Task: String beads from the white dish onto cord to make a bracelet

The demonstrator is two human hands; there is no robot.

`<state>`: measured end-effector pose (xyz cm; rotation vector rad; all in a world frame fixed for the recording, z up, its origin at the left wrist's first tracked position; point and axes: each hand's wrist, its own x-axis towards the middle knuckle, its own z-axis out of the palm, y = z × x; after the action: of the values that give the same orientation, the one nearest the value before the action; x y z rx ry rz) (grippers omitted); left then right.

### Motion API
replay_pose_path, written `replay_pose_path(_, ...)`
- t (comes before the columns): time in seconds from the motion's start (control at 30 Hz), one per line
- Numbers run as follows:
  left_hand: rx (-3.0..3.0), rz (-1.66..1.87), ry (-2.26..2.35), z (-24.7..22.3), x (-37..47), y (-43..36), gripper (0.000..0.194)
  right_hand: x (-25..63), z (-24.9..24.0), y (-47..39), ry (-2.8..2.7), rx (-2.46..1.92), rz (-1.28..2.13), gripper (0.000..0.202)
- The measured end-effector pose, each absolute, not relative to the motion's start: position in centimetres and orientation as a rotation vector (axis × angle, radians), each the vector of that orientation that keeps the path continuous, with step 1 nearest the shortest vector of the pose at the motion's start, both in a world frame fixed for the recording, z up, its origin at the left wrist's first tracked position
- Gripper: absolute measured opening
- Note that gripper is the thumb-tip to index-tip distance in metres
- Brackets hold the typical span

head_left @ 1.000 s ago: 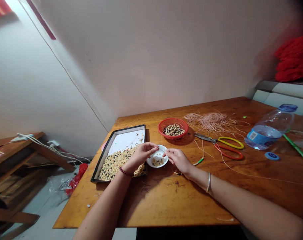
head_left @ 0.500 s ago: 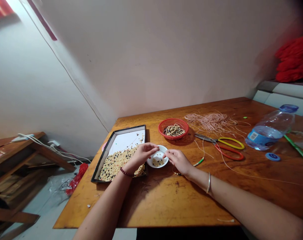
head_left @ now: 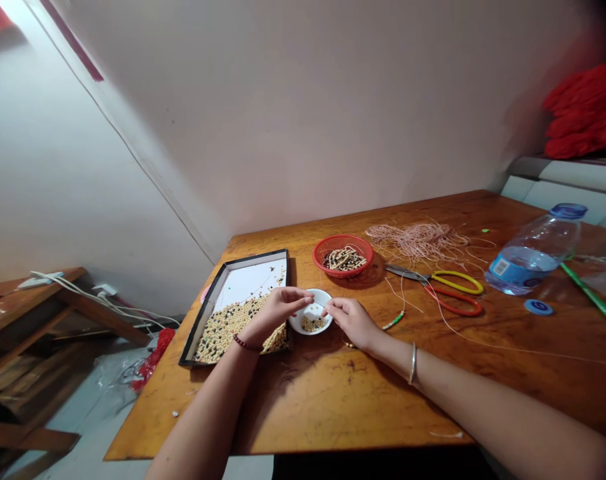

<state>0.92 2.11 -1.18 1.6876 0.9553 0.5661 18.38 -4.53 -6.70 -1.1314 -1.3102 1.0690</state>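
A small white bowl [head_left: 296, 327] holds a low heap of tan and dark beads, with a few loose ones on its inner side. At its upper left rim my left hand [head_left: 283, 307] is closed in a pinch; what lies between the fingertips is too small to name. My right hand [head_left: 353, 321] pinches at the bowl's right edge, apparently on a thin string. Part of a beaded string [head_left: 395, 321], with green and pale beads, shows beside and beneath this hand. Left of the bowl, a black-edged tray [head_left: 247, 273] contains many tan and dark beads.
Behind the bowl stands a red basket [head_left: 343, 272] of strung beads. Scissors [head_left: 450, 287] with yellow and red handles lie near a pink string tangle [head_left: 415, 240]. To the right are a water bottle [head_left: 527, 260], its blue cap [head_left: 539, 307] and a green strip [head_left: 593, 297].
The view has shifted slightly, so the table things sit a little further left. Both hands remain pinched at the bowl, their fingertips slightly further apart.
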Motion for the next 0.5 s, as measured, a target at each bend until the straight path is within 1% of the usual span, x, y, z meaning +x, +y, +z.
replay_pose_path(0.2, 1.685, 0.544, 0.943, -1.32, 0.73, 2.35, 0.041, 18.41, -6.88, -4.51, -1.349, -1.114, 1.047, 0.03)
replay_pose_path(0.5, 1.813, 0.472, 0.861, -1.21, 0.86, 2.02, 0.04, 18.08, -6.05, -5.11, -1.324, -1.075, 1.172, 0.031)
